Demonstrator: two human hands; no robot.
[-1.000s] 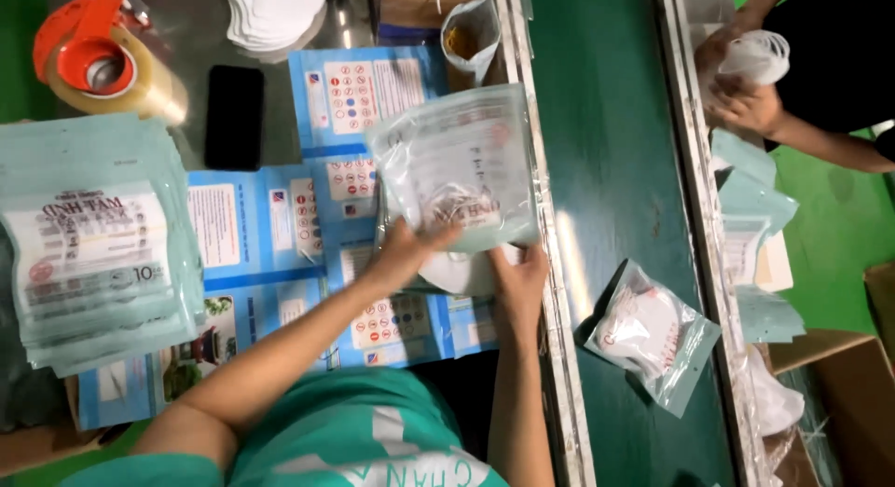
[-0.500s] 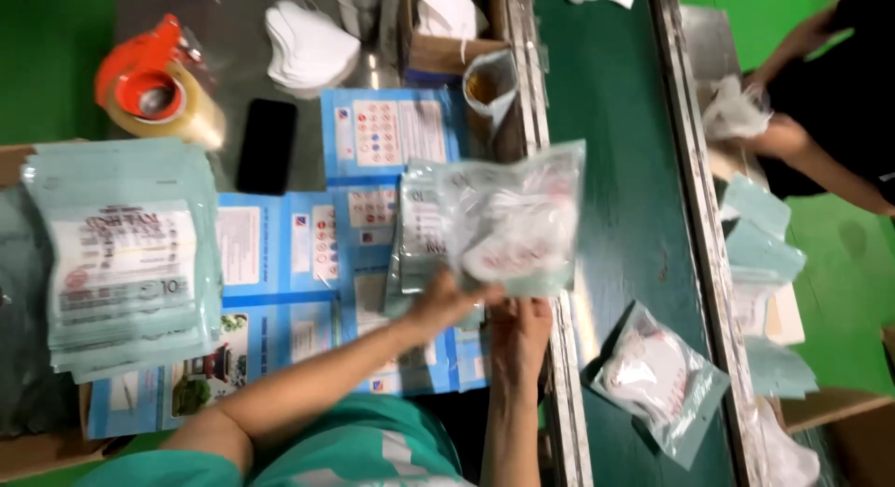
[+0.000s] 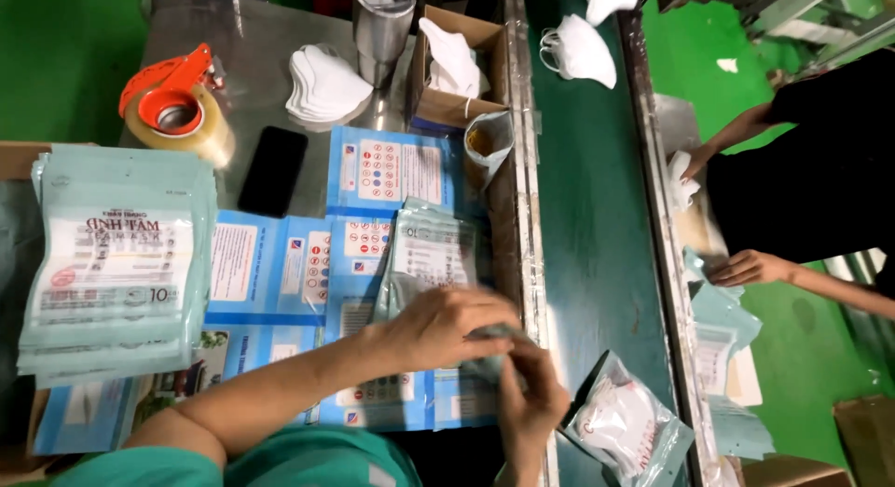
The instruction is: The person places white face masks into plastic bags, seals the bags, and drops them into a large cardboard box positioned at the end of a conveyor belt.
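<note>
My left hand point(image 3: 446, 327) and my right hand point(image 3: 533, 397) both grip a pale green plastic pouch point(image 3: 431, 260) that lies flat over the blue leaflets point(image 3: 280, 268) on the table. The left hand presses on its lower end, the right hand pinches its lower right corner at the table's edge. What is inside the pouch is hidden by my hands.
A stack of pale green pouches point(image 3: 117, 263) lies at left. Behind it are a tape dispenser point(image 3: 177, 109), a black phone point(image 3: 273, 170), white masks point(image 3: 326, 82), a steel cup point(image 3: 382, 26) and a cardboard box point(image 3: 457, 68). A filled pouch point(image 3: 626, 426) rides the green conveyor point(image 3: 587, 217). Another person's hands point(image 3: 746, 266) work opposite.
The pouch was held up in front of me with a mask inside; both hands have brought it down flat onto the leaflets. The view has tilted toward the table's far end.
</note>
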